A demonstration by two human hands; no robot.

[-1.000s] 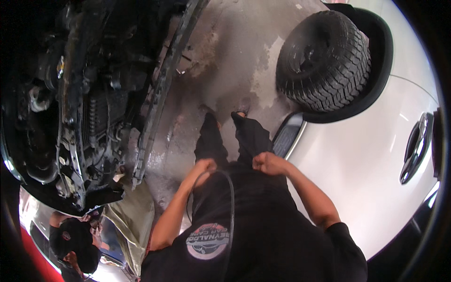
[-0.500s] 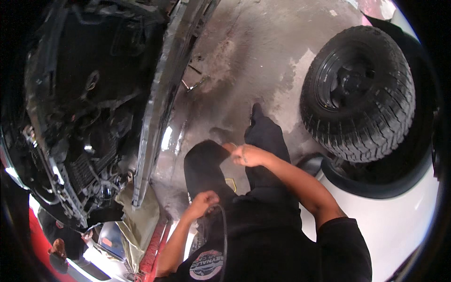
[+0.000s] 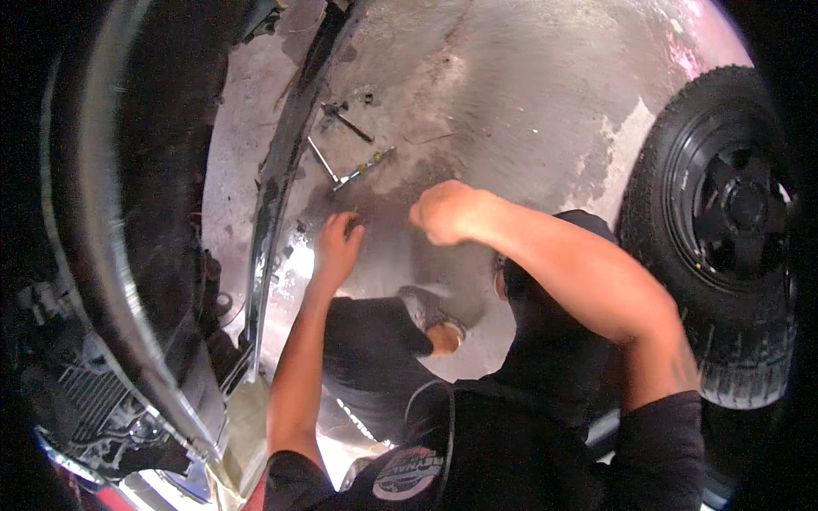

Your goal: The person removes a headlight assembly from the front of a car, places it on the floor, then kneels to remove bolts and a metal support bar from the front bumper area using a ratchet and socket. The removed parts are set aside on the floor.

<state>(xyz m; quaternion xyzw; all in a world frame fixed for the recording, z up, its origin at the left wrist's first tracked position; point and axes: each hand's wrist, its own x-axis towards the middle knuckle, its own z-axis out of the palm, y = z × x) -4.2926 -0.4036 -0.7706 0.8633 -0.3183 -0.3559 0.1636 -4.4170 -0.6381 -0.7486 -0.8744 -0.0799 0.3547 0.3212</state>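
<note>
Both of my hands hang in front of me above the grey concrete floor [image 3: 503, 94]. My left hand [image 3: 339, 249] is at the left, beside a long dark metal edge [image 3: 277, 183] of the vehicle. Its fingers curve, with a gap between thumb and forefinger. To its right, my right hand [image 3: 452, 213] is closed in a fist, slightly blurred; anything inside it is hidden. Beyond the hands, an L-shaped pair of slim metal tools [image 3: 341, 180] lies on the floor. A black bar-like tool [image 3: 354, 128] rests just past them.
A black wheel with a knobbly tyre [image 3: 716, 221] stands at the right. Dark vehicle bodywork with a shiny curved edge [image 3: 106, 213] fills the left side. A beige cloth [image 3: 247, 417] hangs at the lower left. My bent knees are below my hands.
My view has shifted. Both hands have moved forward, away from my body, and my right hand has closed into a fist. The floor tools now show more fully.
</note>
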